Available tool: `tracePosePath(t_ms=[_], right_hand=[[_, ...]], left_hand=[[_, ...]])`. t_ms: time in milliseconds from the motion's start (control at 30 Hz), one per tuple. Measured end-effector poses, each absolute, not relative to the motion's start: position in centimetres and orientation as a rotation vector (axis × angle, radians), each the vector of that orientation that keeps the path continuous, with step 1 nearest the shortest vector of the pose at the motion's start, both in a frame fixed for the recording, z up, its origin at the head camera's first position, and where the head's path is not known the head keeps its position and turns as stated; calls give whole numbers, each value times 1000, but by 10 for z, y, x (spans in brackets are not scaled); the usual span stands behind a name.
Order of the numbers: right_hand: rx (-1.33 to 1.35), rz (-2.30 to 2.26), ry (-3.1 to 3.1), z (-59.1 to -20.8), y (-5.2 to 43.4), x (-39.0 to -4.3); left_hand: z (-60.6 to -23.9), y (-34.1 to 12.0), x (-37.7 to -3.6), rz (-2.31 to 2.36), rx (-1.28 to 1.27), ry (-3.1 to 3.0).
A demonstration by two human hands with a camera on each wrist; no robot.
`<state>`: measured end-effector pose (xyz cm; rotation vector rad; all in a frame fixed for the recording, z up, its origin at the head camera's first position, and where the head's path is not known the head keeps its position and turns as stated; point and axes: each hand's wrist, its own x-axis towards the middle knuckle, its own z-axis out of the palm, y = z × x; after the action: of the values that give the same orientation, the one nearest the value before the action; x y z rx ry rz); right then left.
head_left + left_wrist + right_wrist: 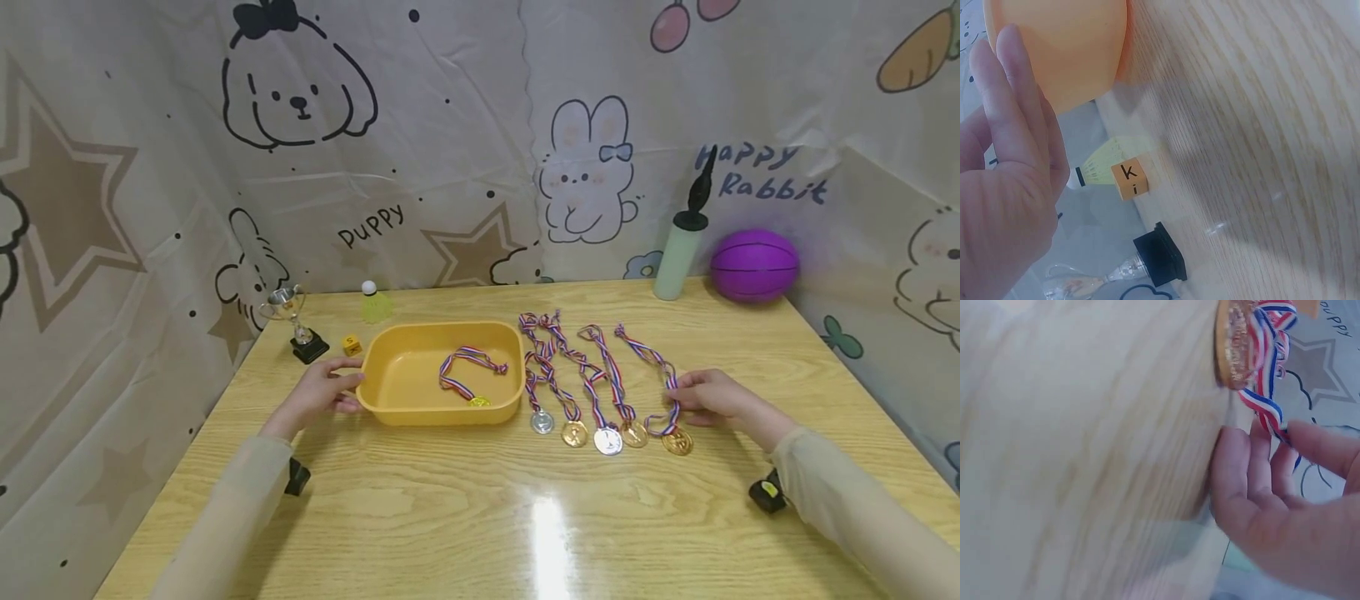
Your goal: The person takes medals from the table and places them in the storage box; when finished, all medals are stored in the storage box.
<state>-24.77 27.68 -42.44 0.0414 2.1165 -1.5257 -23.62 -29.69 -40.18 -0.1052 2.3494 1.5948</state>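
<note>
An orange plastic tray stands left of the table's middle, with one gold medal on a striped ribbon inside. My left hand touches the tray's left end; in the left wrist view its fingers lie straight against the wall. At the right end of a row of medals, my right hand pinches the red, white and blue ribbon of a gold medal. Between tray and right hand lie silver medals and gold medals, their ribbons stretched towards the back.
A small trophy, a letter cube and a yellow shuttlecock stand behind the left hand. At the back right are a green hand pump and a purple basketball. A printed curtain surrounds the table.
</note>
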Motion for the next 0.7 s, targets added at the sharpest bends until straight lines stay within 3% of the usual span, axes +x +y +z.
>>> tracePosePath(t_ms=[700], right_hand=[[-101,-1841,1813,-435,289,-237]], left_hand=[[-401,-297,-236,1587,-122,2352]])
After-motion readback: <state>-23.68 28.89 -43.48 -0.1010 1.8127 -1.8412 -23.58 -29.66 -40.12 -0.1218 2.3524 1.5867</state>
